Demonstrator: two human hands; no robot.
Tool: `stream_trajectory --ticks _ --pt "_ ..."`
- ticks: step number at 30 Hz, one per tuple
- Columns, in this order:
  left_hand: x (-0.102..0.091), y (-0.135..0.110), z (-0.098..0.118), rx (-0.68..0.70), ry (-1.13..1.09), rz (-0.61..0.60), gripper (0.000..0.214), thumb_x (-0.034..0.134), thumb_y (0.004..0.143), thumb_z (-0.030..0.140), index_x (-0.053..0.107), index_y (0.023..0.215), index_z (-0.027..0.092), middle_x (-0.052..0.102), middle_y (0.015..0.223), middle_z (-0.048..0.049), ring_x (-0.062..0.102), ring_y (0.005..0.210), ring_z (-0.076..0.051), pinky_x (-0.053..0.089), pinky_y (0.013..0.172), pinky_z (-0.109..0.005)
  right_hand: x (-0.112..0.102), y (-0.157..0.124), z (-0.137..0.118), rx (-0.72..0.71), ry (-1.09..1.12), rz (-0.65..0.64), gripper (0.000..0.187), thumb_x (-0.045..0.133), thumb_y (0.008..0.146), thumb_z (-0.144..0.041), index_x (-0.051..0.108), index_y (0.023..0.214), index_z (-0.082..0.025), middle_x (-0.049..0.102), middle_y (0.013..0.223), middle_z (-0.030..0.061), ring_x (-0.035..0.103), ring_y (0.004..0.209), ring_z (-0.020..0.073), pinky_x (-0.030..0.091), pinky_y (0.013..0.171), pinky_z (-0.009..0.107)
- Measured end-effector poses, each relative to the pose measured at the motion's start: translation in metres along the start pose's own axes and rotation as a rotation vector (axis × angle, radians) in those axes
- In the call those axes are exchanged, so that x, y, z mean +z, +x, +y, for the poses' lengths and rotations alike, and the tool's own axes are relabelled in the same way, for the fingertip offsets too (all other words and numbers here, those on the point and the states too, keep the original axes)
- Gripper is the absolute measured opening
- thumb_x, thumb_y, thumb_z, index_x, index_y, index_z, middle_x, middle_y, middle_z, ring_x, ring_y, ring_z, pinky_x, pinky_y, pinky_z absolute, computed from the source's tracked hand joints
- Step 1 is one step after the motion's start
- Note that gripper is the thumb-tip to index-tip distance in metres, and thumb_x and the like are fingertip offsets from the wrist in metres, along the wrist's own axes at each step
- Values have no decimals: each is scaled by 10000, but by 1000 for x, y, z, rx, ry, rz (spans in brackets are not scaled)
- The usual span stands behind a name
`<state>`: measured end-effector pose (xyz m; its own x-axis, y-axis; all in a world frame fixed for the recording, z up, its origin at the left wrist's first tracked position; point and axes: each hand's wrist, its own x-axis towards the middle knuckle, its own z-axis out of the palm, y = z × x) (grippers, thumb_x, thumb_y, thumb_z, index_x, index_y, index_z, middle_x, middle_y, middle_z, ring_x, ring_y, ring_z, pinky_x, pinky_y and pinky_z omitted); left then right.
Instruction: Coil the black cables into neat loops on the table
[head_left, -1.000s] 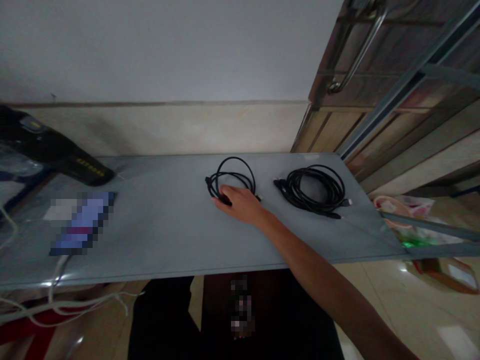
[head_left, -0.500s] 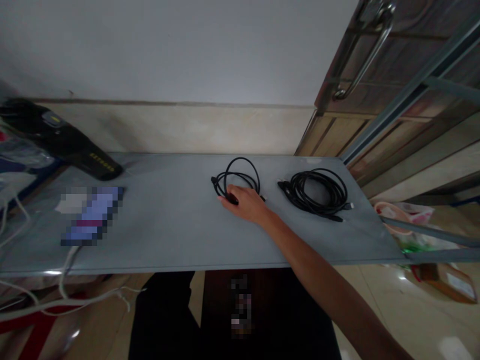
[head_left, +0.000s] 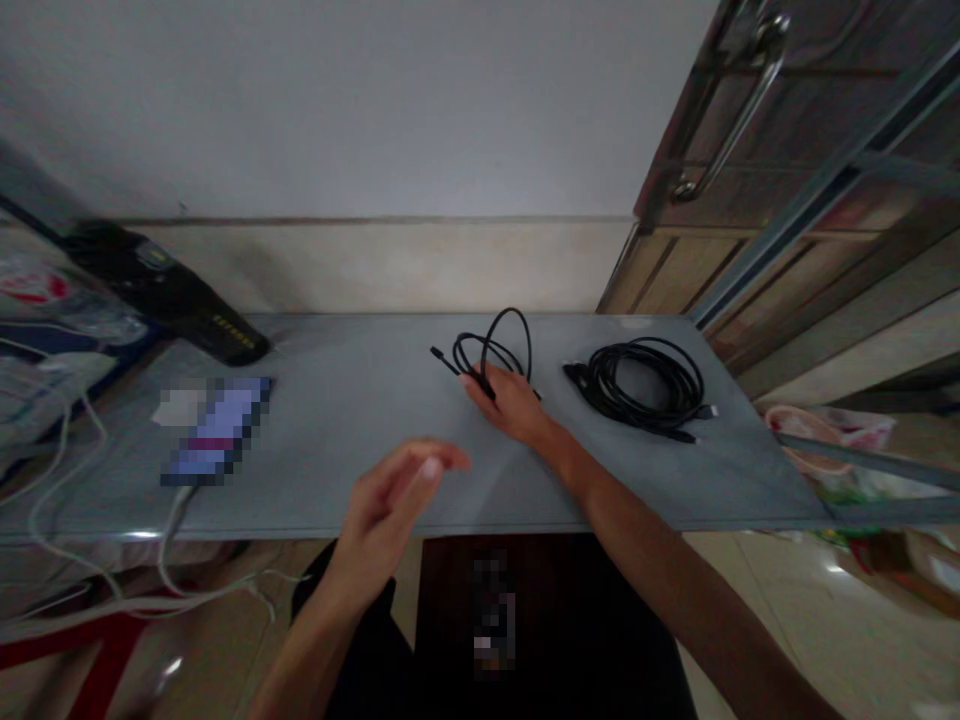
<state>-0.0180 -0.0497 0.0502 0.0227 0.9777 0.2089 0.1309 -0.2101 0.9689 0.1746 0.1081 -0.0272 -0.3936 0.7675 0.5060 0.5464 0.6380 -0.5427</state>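
My right hand (head_left: 512, 402) is closed on a thin black cable (head_left: 495, 345) and holds its loops lifted a little off the grey table (head_left: 360, 420). One plug end sticks out to the left of the hand. My left hand (head_left: 397, 495) hovers over the table's front edge, empty, with the fingers loosely apart. A larger coil of black cable (head_left: 645, 385) lies flat to the right of my right hand, untouched.
A phone (head_left: 217, 430) with a white lead plugged in lies at the left of the table. A black device (head_left: 169, 295) and plastic bags sit at the far left. A wooden door with a metal handle (head_left: 720, 110) stands at the right. White cords hang below the table's left edge.
My right hand has closed on the thin cable and raised its loops off the table. My left hand has come into view from below.
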Motion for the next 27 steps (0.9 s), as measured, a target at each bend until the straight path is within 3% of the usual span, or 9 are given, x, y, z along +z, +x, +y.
stream_trajectory --ticks 3,6,9,13,20,27 --pt "29 68 -28 71 -110 144 425 735 1105 643 820 1285 268 820 1340 -117 757 1278 -305 604 1146 -487 -1 1 4 -5 111 102 453 347 1259 -590 624 1130 -256 756 945 73 759 866 263 561 806 371" --pt "55 135 -54 143 -132 142 539 703 1096 717 796 1317 235 825 1282 -142 780 1183 -294 639 1053 -467 -2 2 6 -3 163 180 474 334 1250 -634 623 1192 -264 775 987 81 778 900 281 576 820 392" --pt "62 169 -76 281 -93 180 476 782 1057 689 786 1236 247 818 1208 -110 779 1143 -265 650 1026 -422 -3 4 6 24 165 243 495 336 1240 -670 617 1149 -273 765 953 68 776 877 279 582 811 402" --pt "51 174 -97 313 -27 222 488 805 1038 687 764 1207 231 811 1257 -121 774 1226 -280 661 1055 -429 -3 5 5 33 168 274 516 322 1239 -682 631 1158 -276 766 979 61 784 934 265 603 869 405" --pt "32 177 -123 249 -68 199 500 882 1002 578 743 1361 259 766 1499 -147 720 1452 -336 532 1320 -577 -7 8 6 80 193 250 619 289 1216 -755 644 1051 -276 714 853 33 743 838 247 571 792 385" --pt "19 193 -148 241 -37 266 524 779 1055 582 678 1458 263 682 1624 -167 604 1597 -358 397 1408 -620 -12 7 6 123 287 222 652 338 1198 -785 682 1015 -263 682 747 2 702 690 211 557 729 370"
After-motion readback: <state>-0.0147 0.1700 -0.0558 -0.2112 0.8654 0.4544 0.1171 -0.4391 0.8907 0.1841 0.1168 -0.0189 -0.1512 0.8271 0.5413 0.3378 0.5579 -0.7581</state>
